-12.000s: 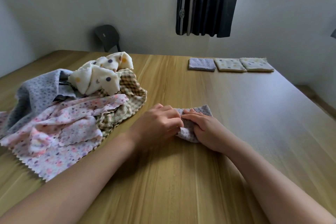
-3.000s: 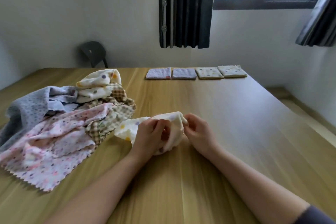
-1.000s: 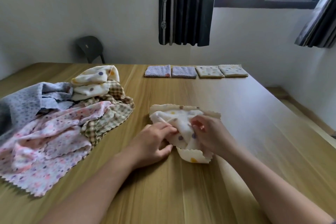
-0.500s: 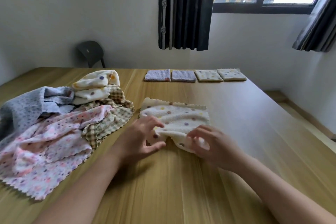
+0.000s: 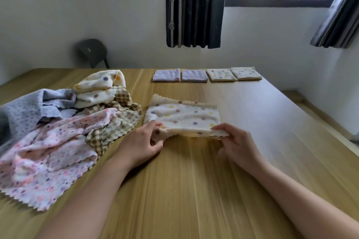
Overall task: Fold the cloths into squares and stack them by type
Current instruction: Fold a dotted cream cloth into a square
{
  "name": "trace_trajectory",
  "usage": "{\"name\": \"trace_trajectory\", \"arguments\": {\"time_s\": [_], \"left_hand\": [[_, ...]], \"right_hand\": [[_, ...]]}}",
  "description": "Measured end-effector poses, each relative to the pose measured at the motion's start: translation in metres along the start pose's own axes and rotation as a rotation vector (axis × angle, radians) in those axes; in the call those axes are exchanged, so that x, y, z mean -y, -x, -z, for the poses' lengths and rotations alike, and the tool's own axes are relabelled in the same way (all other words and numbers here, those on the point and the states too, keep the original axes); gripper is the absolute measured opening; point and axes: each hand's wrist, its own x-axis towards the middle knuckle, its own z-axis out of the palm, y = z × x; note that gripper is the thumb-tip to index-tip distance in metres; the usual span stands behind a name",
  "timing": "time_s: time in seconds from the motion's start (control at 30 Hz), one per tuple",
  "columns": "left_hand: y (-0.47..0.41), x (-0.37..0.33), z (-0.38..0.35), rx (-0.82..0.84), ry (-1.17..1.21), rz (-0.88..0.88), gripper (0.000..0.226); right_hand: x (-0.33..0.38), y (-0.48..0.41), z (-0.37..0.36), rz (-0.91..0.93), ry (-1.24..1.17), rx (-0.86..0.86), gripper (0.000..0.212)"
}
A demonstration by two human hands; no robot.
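A cream cloth with coloured dots (image 5: 182, 116) lies spread on the wooden table (image 5: 194, 190) in front of me. My left hand (image 5: 141, 143) pinches its near left corner and my right hand (image 5: 236, 143) pinches its near right corner, lifting the near edge slightly. At the far edge lie four folded squares in a row: two lilac ones (image 5: 166, 75) (image 5: 194, 75) and two cream dotted ones (image 5: 221, 74) (image 5: 246, 73). A heap of unfolded cloths (image 5: 58, 126) sits at my left: grey, pink floral, checked and cream dotted.
A dark chair (image 5: 91, 51) stands behind the table's far left. Dark curtains (image 5: 194, 6) hang beside a window. The table's right edge (image 5: 314, 122) drops to the floor.
The cream cloth has gone from a bunched lump in my hands to lying spread out flat. My hands have moved apart to its two near corners.
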Motion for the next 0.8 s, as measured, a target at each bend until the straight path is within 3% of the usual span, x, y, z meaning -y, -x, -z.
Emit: {"name": "trace_trajectory", "arguments": {"time_s": [0.13, 0.3, 0.43, 0.5, 0.63, 0.73, 0.8], "left_hand": [[-0.001, 0.004, -0.002, -0.01, 0.016, 0.035, 0.036], [-0.003, 0.007, -0.003, -0.066, 0.031, 0.008, 0.015], [-0.003, 0.009, 0.001, -0.197, 0.212, 0.004, 0.01], [-0.001, 0.012, 0.007, -0.155, 0.3, -0.021, 0.007], [0.002, 0.019, 0.014, 0.118, 0.128, -0.124, 0.05], [0.001, 0.02, 0.009, 0.021, 0.128, -0.137, 0.042], [0.0, 0.019, 0.007, -0.033, 0.094, -0.153, 0.041]], "right_hand": [[0.001, -0.001, -0.001, -0.011, -0.123, -0.041, 0.046], [0.004, -0.003, 0.001, -0.024, -0.23, -0.05, 0.028], [0.006, -0.005, 0.003, -0.075, -0.32, -0.029, 0.017], [0.002, -0.005, 0.004, -0.111, -0.352, -0.016, 0.019], [-0.001, -0.006, 0.005, -0.122, -0.288, -0.03, 0.025], [0.001, -0.005, 0.005, -0.139, -0.248, -0.049, 0.038], [0.0, -0.005, 0.005, -0.159, -0.238, -0.057, 0.034]]}}
